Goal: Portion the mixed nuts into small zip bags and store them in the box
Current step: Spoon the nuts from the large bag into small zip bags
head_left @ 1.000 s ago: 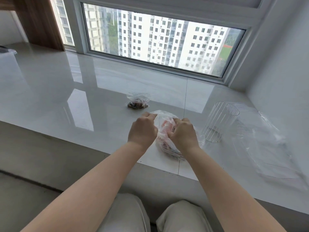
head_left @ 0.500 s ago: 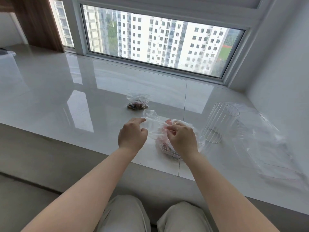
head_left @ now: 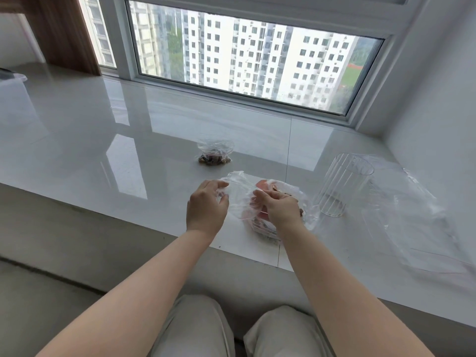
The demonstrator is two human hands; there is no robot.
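Both hands are working in the lower middle of the frame. The left hand [head_left: 207, 204] is pinching one side of a small empty zip bag [head_left: 238, 193] between thumb and fingers, and the right hand [head_left: 279, 207] is pinching the other side, so the bag's mouth is being stretched left to right between the two grips. Directly under and behind the right hand is lying the big bag of mixed nuts [head_left: 286, 191], touching the small bag, so the right hand looks the nearer one for scooping. A filled small bag [head_left: 215, 154] is sitting well apart, toward the middle of the frame. A clear ribbed cup [head_left: 340, 185] is standing just right of the nuts, with loose plastic sheets [head_left: 422, 215] beyond it. The table [head_left: 103, 150] is offering open room to the left; its near edge is running close below the hands. A box [head_left: 11, 82] is showing at the far left edge.
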